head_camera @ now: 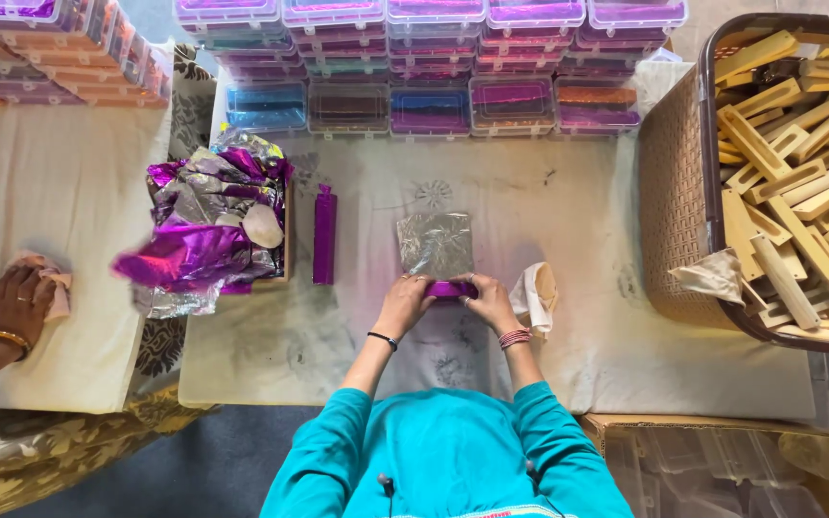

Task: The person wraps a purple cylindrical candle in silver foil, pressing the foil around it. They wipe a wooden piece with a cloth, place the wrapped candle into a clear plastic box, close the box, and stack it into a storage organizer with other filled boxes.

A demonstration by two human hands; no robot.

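A pale cloth-covered work table [568, 364] fills the view. Along its far edge stand stacked clear plastic boxes [434, 58] holding coloured contents. At the right, a brown woven basket [669, 192] is heaped with bare wooden sticks [779, 192], judged to be stock not yet covered. Left of centre lies a crumpled pile of purple and silver foil sheets [208, 225], with one finished purple-wrapped stick [324, 234] lying just beside it.

At the table's middle, a single silver foil sheet [437, 245] lies flat; its near edge is rolled around a stick already showing purple foil [451, 289]. The left hand [403, 305] and right hand [491, 303] close narrowly on the two ends of this stick, pressing it to the table. The wrap is judged to be at an early stage, most of the sheet still being unrolled. A folded pale cloth [537, 293] rests just beside the right hand.

At the far left, another person's hand [13, 309] rests on a small cloth on a separate surface.
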